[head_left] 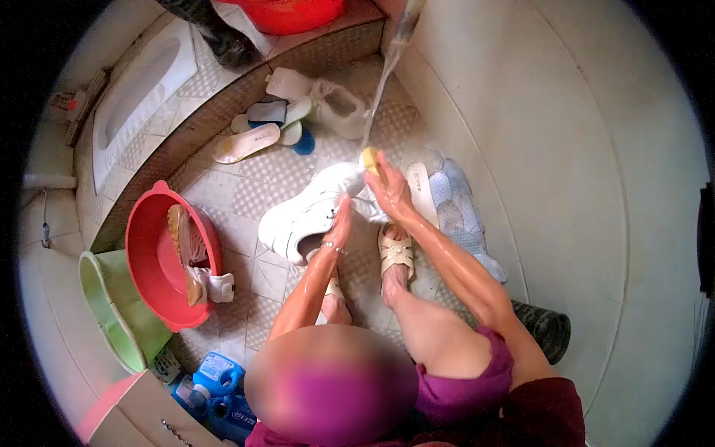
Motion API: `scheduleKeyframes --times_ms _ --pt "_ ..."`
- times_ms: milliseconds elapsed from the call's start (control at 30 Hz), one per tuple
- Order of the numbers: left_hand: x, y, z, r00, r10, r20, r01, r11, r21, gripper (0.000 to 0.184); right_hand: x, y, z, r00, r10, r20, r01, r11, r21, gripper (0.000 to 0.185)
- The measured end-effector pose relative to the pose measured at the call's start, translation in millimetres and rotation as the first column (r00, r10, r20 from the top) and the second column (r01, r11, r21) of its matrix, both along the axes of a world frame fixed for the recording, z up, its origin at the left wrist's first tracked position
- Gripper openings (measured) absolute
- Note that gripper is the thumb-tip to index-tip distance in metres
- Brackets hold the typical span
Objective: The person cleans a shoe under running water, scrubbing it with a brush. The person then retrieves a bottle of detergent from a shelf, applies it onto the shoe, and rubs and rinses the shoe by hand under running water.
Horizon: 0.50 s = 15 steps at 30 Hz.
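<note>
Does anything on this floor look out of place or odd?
The loose insoles look untidy: they lie jumbled on the tiled floor below the step, whereas insoles normally belong inside footwear. Another insole lies apart near the right hand. I see no clear damage.

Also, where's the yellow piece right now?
In the head view, the yellow piece is in the right hand, above centre, beside the upper right end of the white shoe and near the falling water.

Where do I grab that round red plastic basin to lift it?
Probably hold the basin by its two rim tabs, one hand from the far side, one from the near; they jut out oppositely, clear of the white-and-tan footwear overhanging its rim.
</note>
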<state>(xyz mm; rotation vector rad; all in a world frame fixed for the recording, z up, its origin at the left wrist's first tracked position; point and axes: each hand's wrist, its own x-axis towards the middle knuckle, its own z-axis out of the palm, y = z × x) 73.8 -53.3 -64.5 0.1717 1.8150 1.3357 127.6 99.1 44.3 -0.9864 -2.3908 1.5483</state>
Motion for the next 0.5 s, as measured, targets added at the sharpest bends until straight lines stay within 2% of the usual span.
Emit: scheduleKeyframes --times_ms 33,67,100,133,167,233,267,333,367,433,467,500 --pt "-9 -5 1 1.000 -0.004 0.010 0.004 1.000 0.000 0.068 0 -2 -4 1.000 -0.021 -0.020 0.021 0.999 -0.026 0.063" --pt "-18 -9 12 0.961 0.067 0.268 -0.086 0.995 0.059 0.066 -2 -5 -4 0.998 -0.043 -0.040 0.041 0.998 -0.052 0.063" --pt "-23 -15 25 0.848 0.123 0.516 -0.193 0.978 0.084 0.063 3 -23 0 0.999 0.046 -0.020 -0.046 0.999 0.021 0.063" --pt "-25 -17 25 0.770 0.142 0.622 -0.251 0.964 0.090 0.061 4 -34 0 0.991 0.136 -0.005 -0.135 0.986 0.096 0.063" --pt "-28 -19 26 0.678 0.161 0.717 -0.310 0.947 0.081 0.060 -1 -31 -6 0.989 0.142 0.046 -0.146 0.985 0.096 0.064" --pt "-21 -22 10 0.814 0.204 0.544 -0.304 0.947 0.100 0.063 -18 -9 -13 1.000 0.001 0.022 0.003 0.981 -0.196 0.064" --pt "-20 -23 2 0.870 0.209 0.447 -0.288 0.951 0.114 0.065 -20 -15 -10 1.000 -0.011 0.022 0.016 0.980 -0.200 0.064" --pt "-15 -25 -8 0.947 0.212 0.242 -0.250 0.958 0.139 0.068 -16 -39 0 0.981 0.173 -0.082 -0.166 0.982 0.090 0.063" --pt "-15 -25 -8 0.947 0.212 0.240 -0.250 0.958 0.141 0.068 -10 -52 -6 0.982 0.187 -0.037 -0.183 0.977 0.107 0.061" --pt "-19 -26 -3 0.942 0.226 0.249 -0.263 0.957 0.122 0.068 -28 -14 -31 0.998 0.030 0.062 -0.020 0.987 -0.159 0.059" --pt "-22 -29 1 0.941 0.224 0.253 -0.258 0.960 0.109 0.068 -25 -24 -28 0.998 0.018 0.065 -0.007 0.987 -0.164 0.059" --pt "-20 -31 4 0.938 0.227 0.262 -0.260 0.960 0.101 0.069 -18 -39 -16 0.993 0.110 0.038 -0.111 0.994 0.010 0.059"
